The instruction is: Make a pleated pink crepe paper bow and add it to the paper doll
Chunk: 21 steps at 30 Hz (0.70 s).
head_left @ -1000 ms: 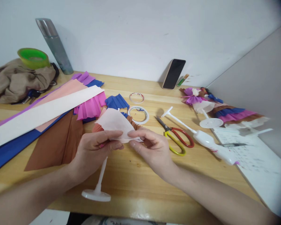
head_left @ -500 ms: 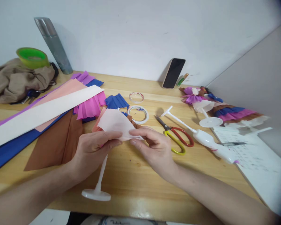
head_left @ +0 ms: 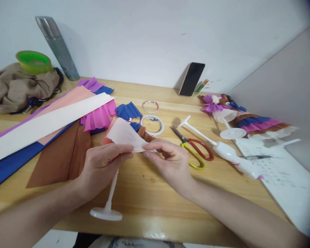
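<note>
Between my two hands is a piece of white crepe paper, its lower edge gathered into small folds. My left hand pinches that edge between thumb and forefinger. Close beside it, my right hand pinches the same edge. Behind the paper lie pleated pieces in blue, brown and salmon. Under my left hand, a white plastic stand with a round base and a thin stem stands on the table; its top is hidden.
Scissors lie right of my hands beside a white doll-like body on a stem. Tape rolls lie behind. Crepe strips spread left. A phone leans on the wall. A notebook with a pen is at right.
The white paper's gathered edge is bunched a little more between my fingers, and its upper part has narrowed and tilted. More of the brown pleated piece shows behind it.
</note>
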Available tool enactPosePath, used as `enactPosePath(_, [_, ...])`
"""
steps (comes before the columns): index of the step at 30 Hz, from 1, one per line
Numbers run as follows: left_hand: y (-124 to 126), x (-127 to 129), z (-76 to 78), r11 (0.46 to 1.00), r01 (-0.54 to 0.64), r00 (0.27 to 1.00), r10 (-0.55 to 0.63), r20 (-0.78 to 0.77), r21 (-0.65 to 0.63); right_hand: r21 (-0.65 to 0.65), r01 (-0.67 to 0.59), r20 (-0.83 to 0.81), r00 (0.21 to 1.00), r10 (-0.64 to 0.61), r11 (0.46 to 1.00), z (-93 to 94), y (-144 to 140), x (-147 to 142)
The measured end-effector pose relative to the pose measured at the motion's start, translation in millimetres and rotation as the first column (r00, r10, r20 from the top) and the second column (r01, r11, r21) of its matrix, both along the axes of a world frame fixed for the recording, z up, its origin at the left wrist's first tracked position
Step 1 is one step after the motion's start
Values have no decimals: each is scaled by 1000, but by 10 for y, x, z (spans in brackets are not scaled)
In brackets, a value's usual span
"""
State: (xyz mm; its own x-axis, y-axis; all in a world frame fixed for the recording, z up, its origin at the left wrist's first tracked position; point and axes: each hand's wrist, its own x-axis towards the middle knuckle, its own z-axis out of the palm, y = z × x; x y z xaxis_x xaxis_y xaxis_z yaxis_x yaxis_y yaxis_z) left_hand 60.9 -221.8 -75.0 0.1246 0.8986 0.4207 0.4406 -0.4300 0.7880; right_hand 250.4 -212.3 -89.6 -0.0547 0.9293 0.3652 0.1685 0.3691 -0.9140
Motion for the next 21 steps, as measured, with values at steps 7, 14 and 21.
enactPosePath(7, [-11,-7,-11,1000,2,1000,-2,-15,12,-92,0,-44,999,-4,996,-6,-8,-24])
enactPosePath(14, [-1,37,-13,975,-51,988,82,135,-218,-194,-17,-140,990,-11,981,-16,4,-44])
enactPosePath(21, [18,57,38,959,-22,976,82,204,-281,-274,-58,-159,987,14,960,-27,-4,-36])
